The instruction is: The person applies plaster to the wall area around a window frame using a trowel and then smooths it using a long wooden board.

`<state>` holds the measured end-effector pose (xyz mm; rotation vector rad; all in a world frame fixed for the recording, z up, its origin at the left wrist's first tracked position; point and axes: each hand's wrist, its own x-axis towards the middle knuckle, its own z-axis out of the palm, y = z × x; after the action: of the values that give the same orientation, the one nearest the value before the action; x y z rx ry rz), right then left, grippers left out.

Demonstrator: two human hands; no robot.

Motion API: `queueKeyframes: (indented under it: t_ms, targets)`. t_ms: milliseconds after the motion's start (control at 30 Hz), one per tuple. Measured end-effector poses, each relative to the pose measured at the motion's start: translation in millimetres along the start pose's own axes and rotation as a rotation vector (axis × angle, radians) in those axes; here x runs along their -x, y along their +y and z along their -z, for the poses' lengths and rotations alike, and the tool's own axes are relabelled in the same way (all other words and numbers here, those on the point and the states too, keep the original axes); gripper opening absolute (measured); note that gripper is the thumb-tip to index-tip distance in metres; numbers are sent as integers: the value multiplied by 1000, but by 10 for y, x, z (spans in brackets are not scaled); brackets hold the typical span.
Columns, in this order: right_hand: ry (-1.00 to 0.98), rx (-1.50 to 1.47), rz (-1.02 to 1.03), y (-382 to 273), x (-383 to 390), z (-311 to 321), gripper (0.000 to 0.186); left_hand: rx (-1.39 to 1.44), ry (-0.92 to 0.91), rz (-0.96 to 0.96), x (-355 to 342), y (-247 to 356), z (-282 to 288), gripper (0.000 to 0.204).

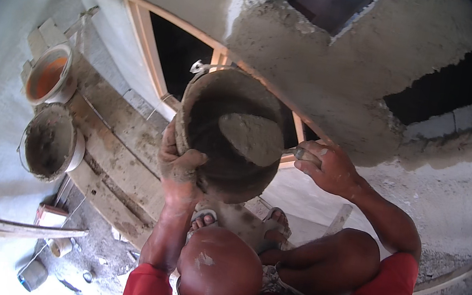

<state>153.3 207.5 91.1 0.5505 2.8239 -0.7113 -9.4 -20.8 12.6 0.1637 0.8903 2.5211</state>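
Observation:
My left hand (181,164) grips the rim of a mortar-caked bucket (223,189), tilted so that its mouth faces me. The thumb lies over the rim and the fingers are behind the wall. My right hand (332,168) is closed round the handle of a trowel (307,155). Its blade is inside the bucket's mouth, covered by a heap of wet grey mortar (251,139). Dark, smeared mortar coats the bucket's inner wall. A white knot (198,67) sits on the bucket's handle at the far rim.
Wooden scaffold planks (120,148) run beneath my feet. On them at left stand a bucket with an orange inside (50,76) and a mortar-smeared bucket (54,141). Ahead is a partly plastered wall (319,80) with ragged openings and a wooden frame (146,52). Rubble lies below.

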Motion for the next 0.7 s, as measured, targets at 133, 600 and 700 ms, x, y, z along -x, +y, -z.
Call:
queueKeyframes:
  t_ms: [133,600,700]
  targets:
    - [7,-27,-158,-270,243,537,40,-1,-1,18,-3,-56,-3,76]
    - [357,-62,-279,-59,353,1582,42,-157,56,-9,38,-47,127,75]
    - [795,84,-295,-34,633,2027,45,-123,30,33,84,-57,148,75]
